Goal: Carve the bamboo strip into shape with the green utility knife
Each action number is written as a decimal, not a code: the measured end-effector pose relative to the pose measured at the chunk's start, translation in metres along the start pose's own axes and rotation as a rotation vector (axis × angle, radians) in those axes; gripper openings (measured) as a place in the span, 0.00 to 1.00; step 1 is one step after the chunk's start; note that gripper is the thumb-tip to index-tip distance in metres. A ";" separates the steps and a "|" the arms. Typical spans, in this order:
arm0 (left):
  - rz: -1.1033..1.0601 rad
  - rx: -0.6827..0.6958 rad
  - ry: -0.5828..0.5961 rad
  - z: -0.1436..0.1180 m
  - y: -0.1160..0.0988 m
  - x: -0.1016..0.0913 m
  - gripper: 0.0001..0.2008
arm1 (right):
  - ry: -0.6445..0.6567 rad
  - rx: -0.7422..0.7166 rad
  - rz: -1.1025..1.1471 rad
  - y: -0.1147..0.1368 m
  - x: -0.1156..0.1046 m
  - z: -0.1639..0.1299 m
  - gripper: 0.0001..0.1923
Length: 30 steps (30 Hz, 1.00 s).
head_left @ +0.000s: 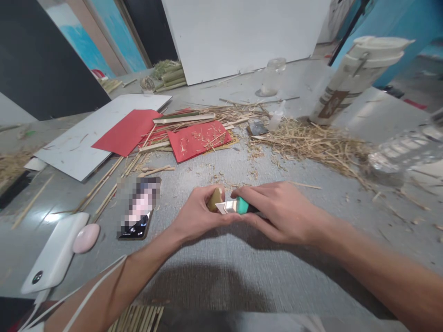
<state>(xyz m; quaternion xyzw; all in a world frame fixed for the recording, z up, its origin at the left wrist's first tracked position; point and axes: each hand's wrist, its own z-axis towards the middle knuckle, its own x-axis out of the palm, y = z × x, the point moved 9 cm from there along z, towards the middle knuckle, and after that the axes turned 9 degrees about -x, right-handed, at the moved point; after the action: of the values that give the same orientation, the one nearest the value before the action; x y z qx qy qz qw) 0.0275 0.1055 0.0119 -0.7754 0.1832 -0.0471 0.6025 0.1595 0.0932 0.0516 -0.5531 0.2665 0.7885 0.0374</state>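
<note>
My left hand [202, 207] is closed around a short olive-brown piece of stalk [214, 200], its far end pale. My right hand [277, 210] grips a utility knife [242, 205] with a green and black handle. The knife's bare blade points left and lies at the piece; whether its edge is cutting in, I cannot tell. My left thumb reaches under the knife's metal head. Pale shavings lie on the grey table [207, 258] just beyond both hands.
Past my hands lie red paper sheets [199, 138], thin sticks and a straw pile [311, 138]. A phone [138, 207], white power bank [55, 251] and pink rounded object [86, 238] sit left. A tumbler [356, 83], glass jar [273, 76] and plastic bottle [404, 147] are on the right.
</note>
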 end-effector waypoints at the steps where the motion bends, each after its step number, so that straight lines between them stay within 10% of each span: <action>1: -0.018 -0.009 -0.006 0.000 0.002 0.000 0.29 | -0.003 0.010 -0.013 -0.001 -0.001 0.000 0.23; 30: -0.166 -0.071 0.082 0.003 0.008 0.010 0.28 | 0.039 0.033 0.028 0.000 0.006 -0.002 0.20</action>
<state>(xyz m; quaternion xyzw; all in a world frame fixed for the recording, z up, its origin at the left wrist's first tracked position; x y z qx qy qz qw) 0.0358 0.1036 0.0024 -0.8062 0.1447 -0.1221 0.5605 0.1593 0.0910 0.0452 -0.5638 0.2878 0.7736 0.0302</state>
